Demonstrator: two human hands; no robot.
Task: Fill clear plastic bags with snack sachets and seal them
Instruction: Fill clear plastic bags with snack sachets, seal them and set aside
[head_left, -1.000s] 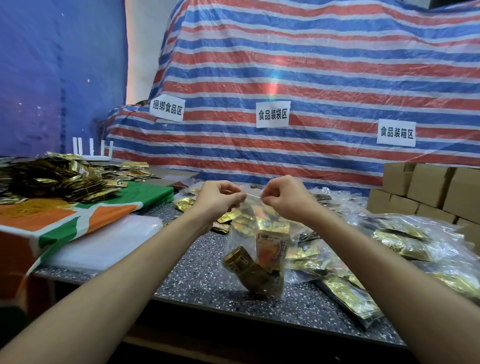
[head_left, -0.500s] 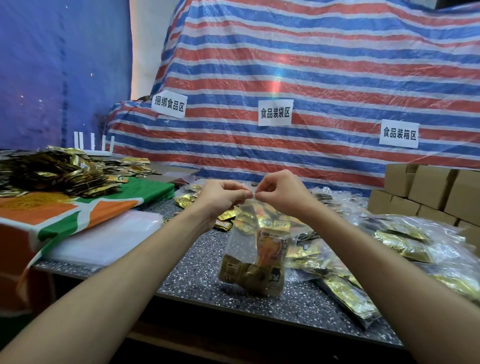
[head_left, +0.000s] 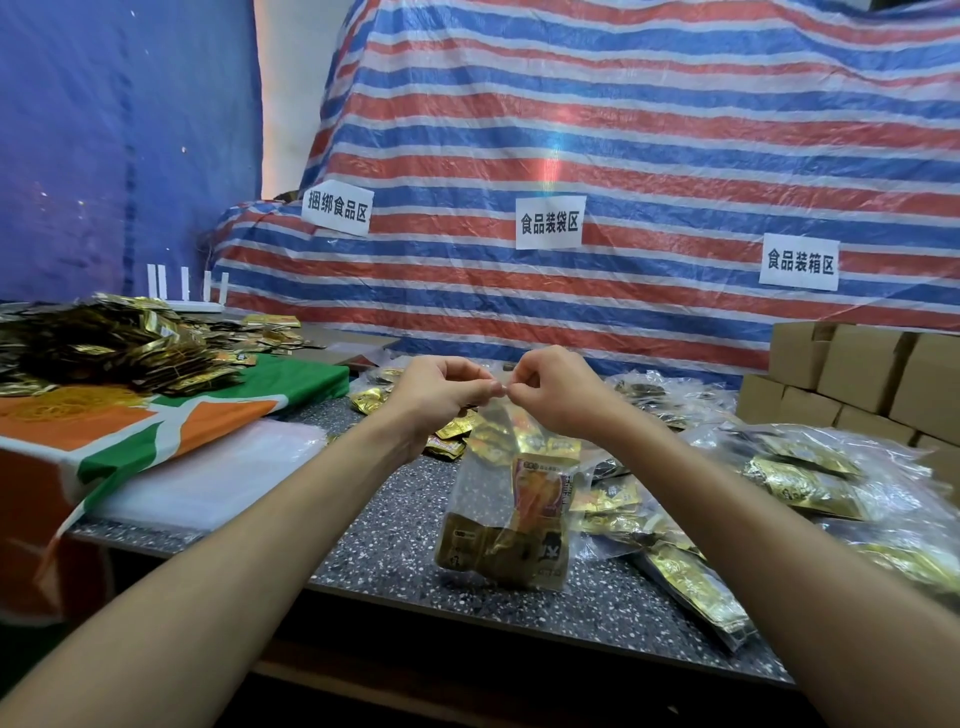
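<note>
closure is the step in hand. the left hand (head_left: 436, 392) and right hand (head_left: 553, 392) are both curled tight, each pinching the top edge of the clear plastic bag (head_left: 485, 499) between thumb and forefinger, and their fingertips now touch at the middle of the mouth. a second ago the two pinches sat well apart along that edge with the mouth stretched wide; half a second ago they were closer; now no gap is left between them. the bag has drawn narrower at the top as a result and hangs straight down from the pinch. its lower corner touches or nearly touches the speckled counter (head_left: 395, 540), near the front edge. the snack sachets (head_left: 483, 551) have slumped to the bottom, one orange packet standing above the gold ones.

my reading is that the pinches have run along the mouth to the centre, so this bag is filled and close to sealed. whether the strip is shut along its whole length cannot be told, since the fingers hide it.

at three o'clock from the bag lies a heap of filled bags (head_left: 800, 478), with cardboard boxes (head_left: 857, 374) beyond at two o'clock. at nine o'clock sits a pale stack of what look like empty bags (head_left: 208, 467). at ten o'clock a pile of loose gold sachets (head_left: 104, 348) rests on a green and orange cloth (head_left: 156, 421). a few more sachets lie scattered at twelve o'clock, behind the hands.
</note>
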